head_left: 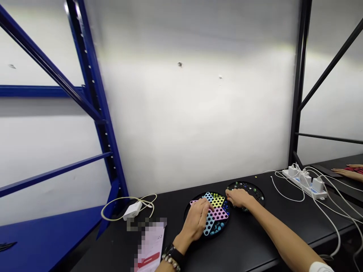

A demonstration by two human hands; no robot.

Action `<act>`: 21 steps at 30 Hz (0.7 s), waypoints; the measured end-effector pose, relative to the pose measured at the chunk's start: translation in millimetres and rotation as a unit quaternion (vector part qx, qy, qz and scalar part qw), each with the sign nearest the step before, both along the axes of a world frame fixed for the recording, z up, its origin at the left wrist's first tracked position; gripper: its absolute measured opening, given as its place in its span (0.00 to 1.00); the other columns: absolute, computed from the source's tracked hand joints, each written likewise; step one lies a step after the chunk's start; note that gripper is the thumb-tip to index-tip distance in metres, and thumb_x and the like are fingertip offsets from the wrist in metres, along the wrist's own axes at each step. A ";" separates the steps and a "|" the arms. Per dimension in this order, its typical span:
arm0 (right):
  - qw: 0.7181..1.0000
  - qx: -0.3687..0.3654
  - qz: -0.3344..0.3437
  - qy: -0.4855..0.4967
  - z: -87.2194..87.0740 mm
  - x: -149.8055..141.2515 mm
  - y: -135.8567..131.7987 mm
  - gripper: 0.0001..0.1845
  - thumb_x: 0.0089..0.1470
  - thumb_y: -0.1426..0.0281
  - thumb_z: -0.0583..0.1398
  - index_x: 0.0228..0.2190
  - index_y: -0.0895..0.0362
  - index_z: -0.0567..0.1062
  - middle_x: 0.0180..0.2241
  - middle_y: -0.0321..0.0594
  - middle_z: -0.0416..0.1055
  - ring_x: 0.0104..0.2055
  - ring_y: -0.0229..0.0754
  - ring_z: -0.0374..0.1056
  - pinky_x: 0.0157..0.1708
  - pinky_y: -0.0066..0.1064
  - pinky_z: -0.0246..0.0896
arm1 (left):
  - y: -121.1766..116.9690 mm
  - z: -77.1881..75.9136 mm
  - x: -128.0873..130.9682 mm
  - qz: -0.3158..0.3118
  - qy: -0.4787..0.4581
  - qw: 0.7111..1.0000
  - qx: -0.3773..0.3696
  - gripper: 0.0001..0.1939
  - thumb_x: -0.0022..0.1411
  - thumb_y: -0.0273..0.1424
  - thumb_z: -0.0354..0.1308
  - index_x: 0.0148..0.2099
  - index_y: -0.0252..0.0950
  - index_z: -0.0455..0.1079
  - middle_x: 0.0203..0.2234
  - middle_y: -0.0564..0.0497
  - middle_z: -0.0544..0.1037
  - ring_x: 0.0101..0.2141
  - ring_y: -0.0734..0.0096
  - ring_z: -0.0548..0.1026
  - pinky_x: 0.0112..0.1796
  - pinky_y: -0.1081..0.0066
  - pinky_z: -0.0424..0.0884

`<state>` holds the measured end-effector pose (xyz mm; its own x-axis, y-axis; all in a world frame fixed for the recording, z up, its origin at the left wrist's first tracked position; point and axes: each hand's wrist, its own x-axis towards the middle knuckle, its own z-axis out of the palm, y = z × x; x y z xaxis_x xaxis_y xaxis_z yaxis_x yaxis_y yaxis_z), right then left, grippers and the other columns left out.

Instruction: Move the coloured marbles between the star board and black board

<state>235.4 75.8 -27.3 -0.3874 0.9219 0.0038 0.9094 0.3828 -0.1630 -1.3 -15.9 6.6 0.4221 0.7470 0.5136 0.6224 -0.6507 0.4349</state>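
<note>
The round black board with a pink, yellow and light-blue star full of holes (219, 214) lies on the black counter (241, 241). The left hand (195, 220) is over the left part of this star; its fingers are bent, and I cannot tell if its grip is closed on something. The right hand (238, 197) is at the left side of the round black tray with small marbles (260, 198), beside the board. Its fingers are curled, but whether this grip holds anything, I also cannot tell.
</note>
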 end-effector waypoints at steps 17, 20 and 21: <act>0.746 -0.319 0.105 0.576 31.0 -39.6 -29.4 0.20 0.52 0.53 0.61 0.31 0.53 0.60 0.17 0.20 0.49 0.14 0.25 0.40 0.15 0.20 0.34 | 6.0 -0.1 -2.0 0.068 -0.010 0.995 0.077 0.09 0.65 0.36 0.51 0.44 0.41 0.70 0.38 0.50 0.76 0.39 0.64 0.75 0.40 0.65 0.69; 0.748 -0.343 0.135 0.552 32.9 -66.8 -40.3 0.20 0.52 0.54 0.62 0.32 0.54 0.61 0.17 0.20 0.49 0.15 0.26 0.41 0.16 0.20 0.36 | 7.9 -2.0 -4.5 0.066 -0.016 0.995 0.074 0.10 0.65 0.35 0.52 0.47 0.42 0.70 0.39 0.50 0.76 0.40 0.64 0.75 0.41 0.65 0.70; 0.747 -0.347 0.136 0.550 33.4 -71.5 -41.7 0.19 0.53 0.54 0.62 0.32 0.54 0.61 0.17 0.20 0.48 0.16 0.26 0.41 0.16 0.20 0.36 | 9.1 -2.7 -5.8 0.064 -0.019 0.995 0.073 0.09 0.66 0.34 0.52 0.46 0.42 0.70 0.38 0.50 0.76 0.40 0.65 0.75 0.41 0.65 0.70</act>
<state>163.9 34.2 6.0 -0.6754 0.7373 0.0163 -0.0176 0.0061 -0.9998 -7.1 -6.9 3.8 0.3060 0.7099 0.6343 0.6892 -0.6248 0.3668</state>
